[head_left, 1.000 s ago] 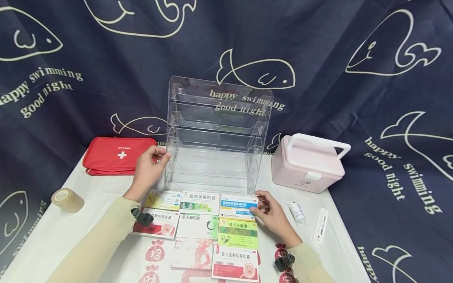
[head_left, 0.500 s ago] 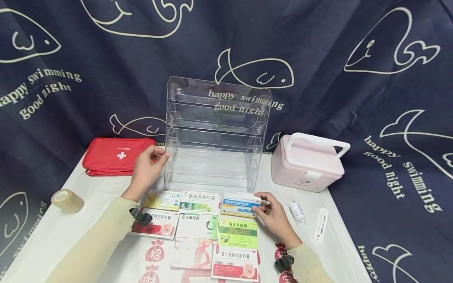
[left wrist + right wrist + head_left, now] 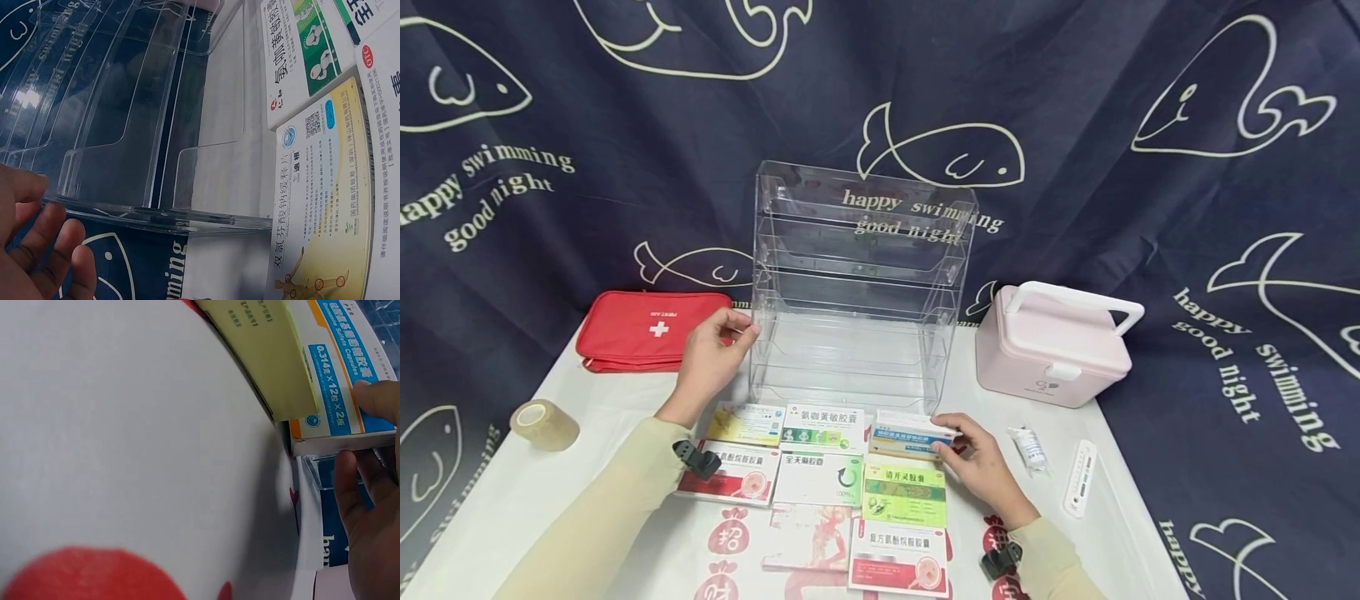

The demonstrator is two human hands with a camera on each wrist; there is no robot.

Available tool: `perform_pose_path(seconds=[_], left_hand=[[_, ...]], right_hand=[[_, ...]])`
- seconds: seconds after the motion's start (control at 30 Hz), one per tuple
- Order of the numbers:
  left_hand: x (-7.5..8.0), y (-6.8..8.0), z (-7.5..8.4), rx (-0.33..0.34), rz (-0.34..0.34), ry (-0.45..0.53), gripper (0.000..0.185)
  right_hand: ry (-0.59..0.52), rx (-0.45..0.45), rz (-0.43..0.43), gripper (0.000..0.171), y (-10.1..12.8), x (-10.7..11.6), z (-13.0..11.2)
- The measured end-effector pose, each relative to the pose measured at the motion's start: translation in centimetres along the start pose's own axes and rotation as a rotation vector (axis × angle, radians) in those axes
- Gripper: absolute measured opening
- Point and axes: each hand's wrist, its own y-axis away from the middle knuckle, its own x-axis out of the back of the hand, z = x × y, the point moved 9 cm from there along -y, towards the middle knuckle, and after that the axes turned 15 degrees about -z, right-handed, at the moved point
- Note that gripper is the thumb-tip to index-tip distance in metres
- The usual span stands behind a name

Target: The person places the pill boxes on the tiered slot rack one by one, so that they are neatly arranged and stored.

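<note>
My left hand [image 3: 709, 358] pinches the left side edge of a clear plastic tiered rack [image 3: 859, 387] with thumb and fingers; in the left wrist view its fingertips are at the rack's side wall. With my right hand [image 3: 981, 462] I hold a blue-and-white capsule box [image 3: 901, 445] by its right end, thumb on the printed face and fingers behind. This box is tipped up in front of the rack, its white narrow side showing. Just nearer lies a green capsule box [image 3: 904, 496], whose yellow-green side [image 3: 265, 356] overlaps the held box in the right wrist view.
Several more medicine boxes lie in rows, including a yellow one [image 3: 741, 425] and a red-and-white one [image 3: 898, 560]. A red first-aid pouch [image 3: 632, 333] and tape roll [image 3: 544, 425] are left. Rightward are a pink lidded case [image 3: 1048, 354], a wrapped roll [image 3: 1028, 450] and a white test strip [image 3: 1080, 479].
The blue-and-white box has tipped up in my right hand, from lying face up to showing its narrow side. My left hand stays at the rack's edge.
</note>
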Motion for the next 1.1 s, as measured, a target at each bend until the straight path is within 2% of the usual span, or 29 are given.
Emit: perform_pose_path(seconds=[0.2, 0.47, 0.6, 0.77, 0.93, 1.1], left_hand=[[-0.1, 0.0, 0.0, -0.008, -0.005, 0.001, 0.015], [-0.1, 0.0, -0.1, -0.01, -0.011, -0.001, 0.015], [-0.1, -0.1, -0.1, -0.01, -0.013, 0.0, 0.016], [0.1, -0.1, -0.1, -0.005, -0.013, -0.003, 0.017], [0.2, 0.0, -0.2, 0.0, -0.013, -0.009, 0.017], [0.1, 0.0, -0.1, -0.013, -0.018, -0.014, 0.017]], right_hand=[[-0.002, -0.017, 0.013, 0.046, -0.2, 0.3, 0.3], [0.029, 0.007, -0.005, 0.042, -0.6, 0.7, 0.0], [0.03, 0.043, -0.017, 0.039, -1.4, 1.3, -2.7], [0.006, 0.124, -0.029, 0.037, -3.5, 2.8, -6.0], [-0.029, 0.176, -0.009, 0.038, -6.8, 5.2, -8.9], [-0.065, 0.257, 0.02, 0.039, -11.1, 8.2, -13.2]])
